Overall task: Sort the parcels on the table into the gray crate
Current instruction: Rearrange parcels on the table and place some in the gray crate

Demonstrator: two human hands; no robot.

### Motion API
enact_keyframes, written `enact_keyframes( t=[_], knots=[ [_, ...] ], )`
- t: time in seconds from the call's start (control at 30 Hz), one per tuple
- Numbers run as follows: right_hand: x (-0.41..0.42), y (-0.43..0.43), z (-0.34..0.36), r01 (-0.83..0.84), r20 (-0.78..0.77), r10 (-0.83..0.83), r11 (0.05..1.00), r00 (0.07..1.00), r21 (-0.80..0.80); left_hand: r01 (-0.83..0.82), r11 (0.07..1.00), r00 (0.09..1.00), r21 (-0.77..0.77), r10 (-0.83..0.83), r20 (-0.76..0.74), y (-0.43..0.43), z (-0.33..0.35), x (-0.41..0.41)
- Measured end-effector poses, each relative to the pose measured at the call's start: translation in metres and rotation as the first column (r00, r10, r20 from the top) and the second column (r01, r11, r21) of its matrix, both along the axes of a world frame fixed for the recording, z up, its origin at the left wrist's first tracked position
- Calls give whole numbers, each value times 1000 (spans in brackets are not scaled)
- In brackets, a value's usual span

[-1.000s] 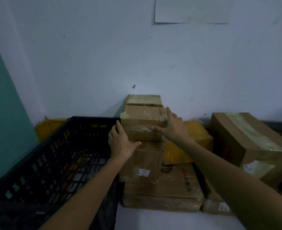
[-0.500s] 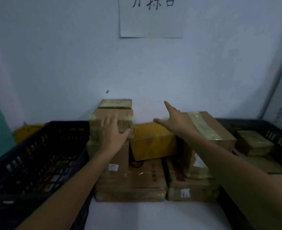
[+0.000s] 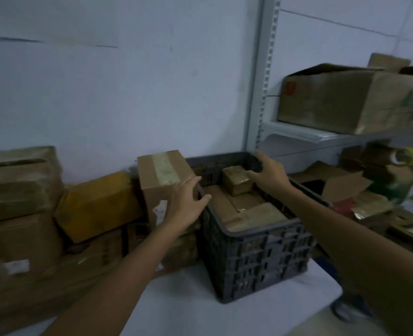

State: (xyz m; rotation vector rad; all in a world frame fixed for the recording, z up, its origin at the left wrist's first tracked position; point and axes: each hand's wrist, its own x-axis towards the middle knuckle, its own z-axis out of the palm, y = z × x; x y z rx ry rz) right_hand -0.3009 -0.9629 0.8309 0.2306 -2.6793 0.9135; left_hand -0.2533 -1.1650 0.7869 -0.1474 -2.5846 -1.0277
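Observation:
The gray crate stands on the white table right of centre, with several brown parcels lying flat inside it. A small brown parcel sits on top of them at the back. My right hand is over the crate's far right part, fingers spread, with the thumb touching that small parcel. My left hand is open at the crate's left rim, its palm against a tall taped brown parcel that stands just left of the crate.
A yellow parcel and stacked brown parcels fill the table's left side against the wall. On the right, a metal shelf carries a large carton. An open carton and tape rolls lie below it.
My view has swung right, from the black crate and parcel stack to the gray crate. Both hands left the stacked parcel and moved right, to the tall parcel and over the crate.

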Motion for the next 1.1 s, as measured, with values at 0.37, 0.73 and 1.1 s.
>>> enact_keyframes(
  t=[0.37,0.73,1.1],
  knots=[
    [-13,130,-32,195,133,-194,981,972,2,112,987,977,115,-130,167,113,-35,-65],
    [-144,129,-49,106,200,-101,994,974,-13,27,986,966,165,-68,250,122,-43,-178],
    [-273,114,-92,-124,336,132,991,933,-43,-185,949,926,257,81,368,139,-80,-264]
  ],
)
